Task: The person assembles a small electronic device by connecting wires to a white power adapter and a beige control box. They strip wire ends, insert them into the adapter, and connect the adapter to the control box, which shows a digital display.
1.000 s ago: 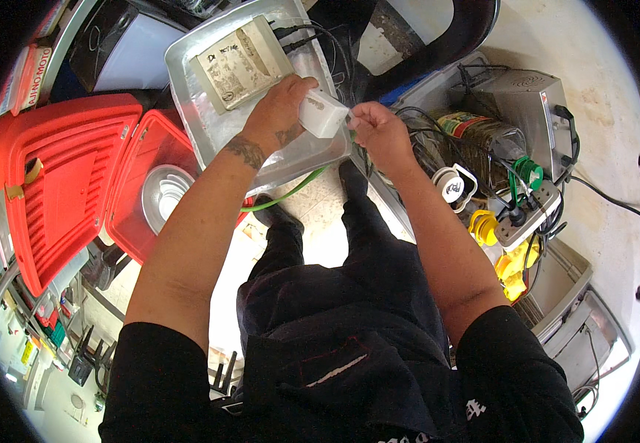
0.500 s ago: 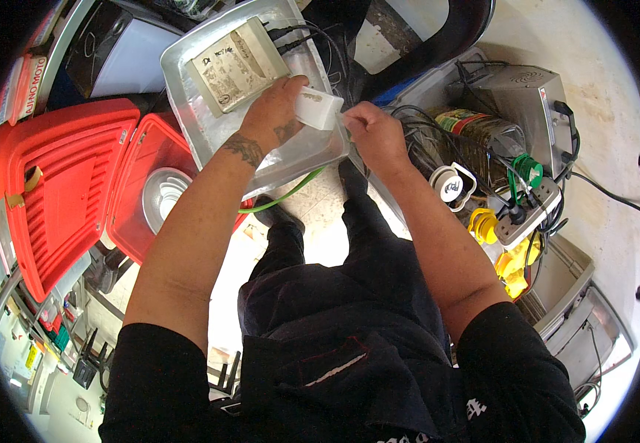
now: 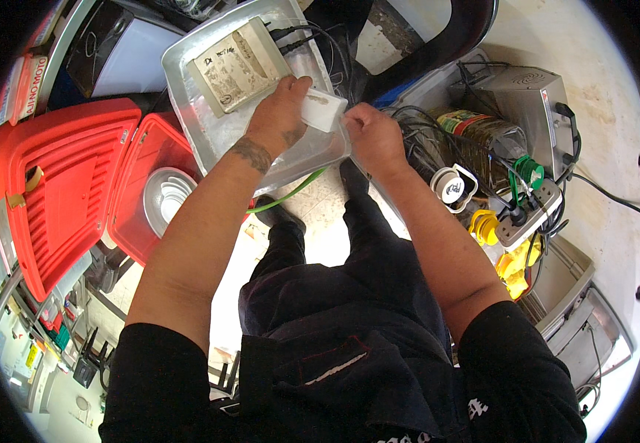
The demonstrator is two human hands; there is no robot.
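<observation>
My left hand [image 3: 279,116] is wrapped round a small white rectangular box [image 3: 324,111], whose right end sticks out past the fingers. At that end, my right hand [image 3: 374,137] is closed with its fingertips pinched together beside the box's corner. What it pinches, if anything, is too small to make out. Both hands are over a translucent grey plastic tub [image 3: 261,179]. Inside the tub lies a flat beige case [image 3: 235,66] with dark handwriting on its face and black cables [image 3: 290,31] plugged into its side.
On the left, an open red bin [image 3: 129,214] with a hinged lid [image 3: 69,196] holds white bowls [image 3: 165,199]. At right stand a large oil bottle [image 3: 486,140], a grey metal appliance [image 3: 515,111], a power strip [image 3: 530,214] and tangled cables. A green cord [image 3: 290,193] hangs below the tub.
My left hand has shifted slightly right and down, and the white box has turned a little with it. My right hand has moved only slightly, its fingers still pinched by the box's end.
</observation>
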